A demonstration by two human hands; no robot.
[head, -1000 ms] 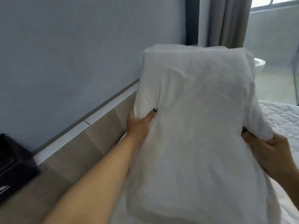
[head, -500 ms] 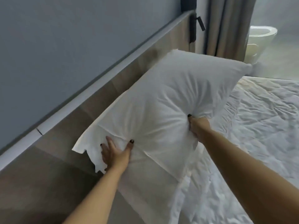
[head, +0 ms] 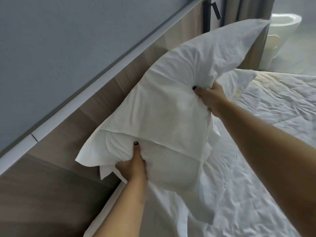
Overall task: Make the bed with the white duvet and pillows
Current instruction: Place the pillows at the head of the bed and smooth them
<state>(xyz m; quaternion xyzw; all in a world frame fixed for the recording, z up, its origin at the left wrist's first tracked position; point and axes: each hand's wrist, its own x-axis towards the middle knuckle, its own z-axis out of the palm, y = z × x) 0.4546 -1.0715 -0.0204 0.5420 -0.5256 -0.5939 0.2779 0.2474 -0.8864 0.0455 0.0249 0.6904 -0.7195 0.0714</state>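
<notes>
The bed (head: 256, 168) fills the right side, its white cover wrinkled and not yet smoothed. The wooden headboard (head: 106, 106) runs along the left, under the grey wall (head: 59, 40). The pillow (head: 171, 103) is held in the air above the head end of the bed, just beside the headboard, its long axis slanting from near-left up to far-right. The right hand (head: 211, 98) grips a bunch of cloth on the far long side; the left hand (head: 132, 165) pinches the near short end, where the loose flap of the cover hangs. The left hand is nearer to the headboard. I think the pillow must next go down flat against the headboard. No container is seen here
</notes>
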